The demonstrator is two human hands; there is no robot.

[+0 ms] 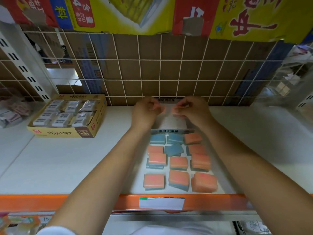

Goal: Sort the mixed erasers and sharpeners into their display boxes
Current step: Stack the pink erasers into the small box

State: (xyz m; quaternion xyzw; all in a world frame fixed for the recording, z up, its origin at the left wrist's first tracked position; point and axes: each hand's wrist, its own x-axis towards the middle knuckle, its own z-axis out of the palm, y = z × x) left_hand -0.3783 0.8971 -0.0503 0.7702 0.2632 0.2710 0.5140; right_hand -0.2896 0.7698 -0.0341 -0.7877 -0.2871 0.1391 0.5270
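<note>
**Hands busy at the back of the shelf**

Both hands, left (147, 108) and right (189, 107), pinch something small and pinkish; what, I cannot tell. Erasers (179, 162) lie loose just before them. Boxing those seems next, needing the yellow box (64, 133) nearer.

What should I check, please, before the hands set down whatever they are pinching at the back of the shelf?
1. Left hand grip: fingers curled, contents cannot tell.
2. Right hand grip: pinches something pinkish, blurred; ok.
3. Pink and blue erasers lying in rows on the shelf: ok.
4. One blue eraser askew: not ok.
5. Yellow display box already full of wrapped erasers: ok.
</note>
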